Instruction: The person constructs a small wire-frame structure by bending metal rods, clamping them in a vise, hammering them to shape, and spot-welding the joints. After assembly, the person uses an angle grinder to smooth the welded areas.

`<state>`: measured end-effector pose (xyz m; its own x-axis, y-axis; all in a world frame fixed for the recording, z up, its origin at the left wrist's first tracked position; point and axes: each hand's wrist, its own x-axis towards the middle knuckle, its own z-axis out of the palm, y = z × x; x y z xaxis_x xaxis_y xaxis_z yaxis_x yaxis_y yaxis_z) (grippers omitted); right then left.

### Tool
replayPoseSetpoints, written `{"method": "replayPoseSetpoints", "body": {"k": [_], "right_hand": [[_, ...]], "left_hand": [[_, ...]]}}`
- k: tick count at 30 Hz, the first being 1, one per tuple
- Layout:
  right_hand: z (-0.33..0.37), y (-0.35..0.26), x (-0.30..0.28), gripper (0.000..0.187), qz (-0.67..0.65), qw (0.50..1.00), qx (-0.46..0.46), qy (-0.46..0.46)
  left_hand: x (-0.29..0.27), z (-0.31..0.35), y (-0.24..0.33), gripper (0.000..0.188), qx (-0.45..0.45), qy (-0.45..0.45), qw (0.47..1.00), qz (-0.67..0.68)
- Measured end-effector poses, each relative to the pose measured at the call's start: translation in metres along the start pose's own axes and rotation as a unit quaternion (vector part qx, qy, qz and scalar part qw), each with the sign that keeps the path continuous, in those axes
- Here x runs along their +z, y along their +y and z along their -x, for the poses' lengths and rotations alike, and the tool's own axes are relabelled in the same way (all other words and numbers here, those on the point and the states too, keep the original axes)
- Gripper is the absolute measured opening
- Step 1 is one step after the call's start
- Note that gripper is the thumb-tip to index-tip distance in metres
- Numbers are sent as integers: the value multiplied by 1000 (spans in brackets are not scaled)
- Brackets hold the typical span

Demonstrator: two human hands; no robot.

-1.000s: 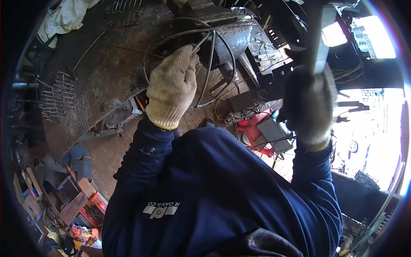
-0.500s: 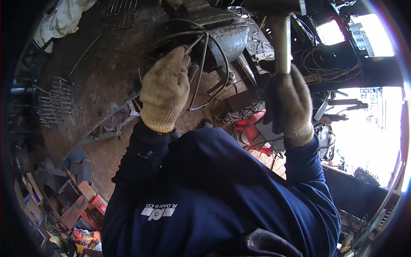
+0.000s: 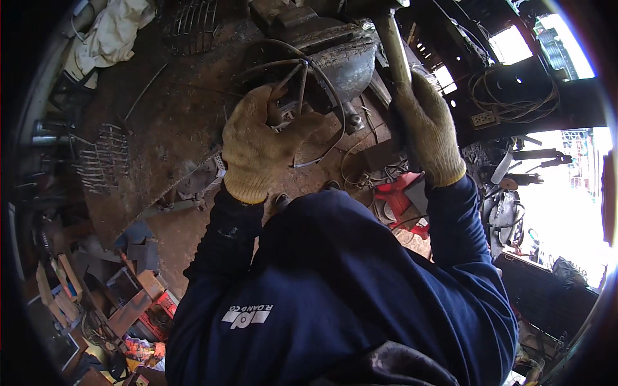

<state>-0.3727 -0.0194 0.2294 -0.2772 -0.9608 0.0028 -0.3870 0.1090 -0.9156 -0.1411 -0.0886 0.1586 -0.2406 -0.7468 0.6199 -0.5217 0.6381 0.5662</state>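
My left hand [image 3: 254, 145], in a tan knit glove, is at the near-left side of a round frame of bent metal rods [image 3: 338, 96]. Its thumb spreads away from the fingers, and the fingertips lie beside the rods without wrapping round them. My right hand [image 3: 432, 132], gloved the same way, grips a hammer by its pale handle [image 3: 393, 51]. The dark hammer head is up at the top edge, partly cut off. Just beyond the rod frame stands a heavy, worn grey metal block [image 3: 347, 64]; its exact kind is unclear.
A rusty metal table [image 3: 154, 128] spreads out to the left, with a welded rod grille [image 3: 103, 157] and a pale cloth [image 3: 119, 38] on it. A red object [image 3: 399, 196] sits below my right hand. Coiled cable [image 3: 515, 96] hangs at the right.
My left hand has loosened from the rod, its thumb swinging out to the right. My right hand and the hammer have shifted slightly left and farther away. The whole view has shifted a little.
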Motion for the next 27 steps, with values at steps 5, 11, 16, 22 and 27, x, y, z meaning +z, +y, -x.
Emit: {"method": "replayPoseSetpoints", "body": {"k": [5, 11, 16, 22, 27], "right_hand": [[-5, -10, 5, 37, -34, 998, 31, -30], [2, -26, 27, 43, -57, 987, 23, -146], [4, -51, 82, 46, -114, 953, 73, -272], [-47, 5, 204, 48, 115, 949, -66, -284], [-77, 5, 279, 52, 308, 909, -114, -255]], "left_hand": [[-18, 12, 2, 51, -54, 30, 998, 28], [-76, 49, -23, 58, -9, 69, 997, -29], [-126, 89, -34, 60, -48, 130, 989, -56], [-160, 104, -22, 60, -94, 112, 985, -96], [-166, 119, -23, 60, -66, 143, 984, -83]]}}
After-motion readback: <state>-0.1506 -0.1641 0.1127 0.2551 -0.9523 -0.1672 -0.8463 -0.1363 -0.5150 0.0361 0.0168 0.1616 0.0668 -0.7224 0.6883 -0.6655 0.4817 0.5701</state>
